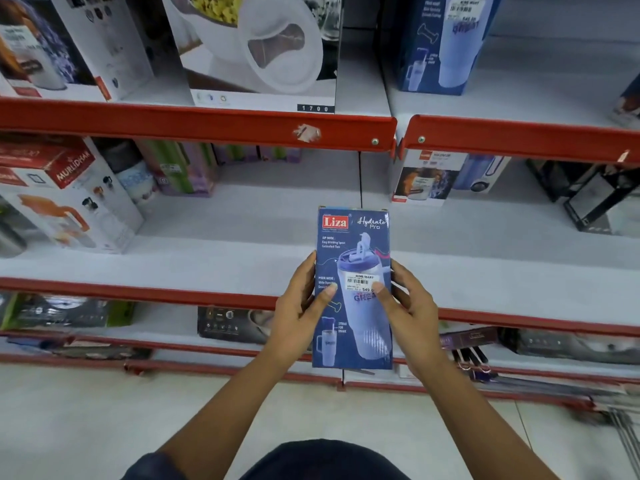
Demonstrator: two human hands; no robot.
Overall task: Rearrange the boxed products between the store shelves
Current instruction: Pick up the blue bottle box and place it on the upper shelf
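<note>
I hold a tall blue tumbler box point(353, 251), marked Liza Hydrate Pro with a white price sticker, upright in front of the middle shelf point(277, 237). My left hand point(301, 313) grips its left edge, thumb on the front. My right hand point(412, 310) grips the right edge, thumb beside the sticker. A matching blue tumbler box point(443, 43) stands on the upper right shelf.
Red-edged white shelves point(207, 124) run across. A large white bowl box point(263, 53) stands upper left, a jug box point(69, 199) and bottle boxes point(176, 168) middle left, small boxes point(426, 178) and black racks point(595, 195) middle right. Dark boxes sit on lower shelves point(232, 323).
</note>
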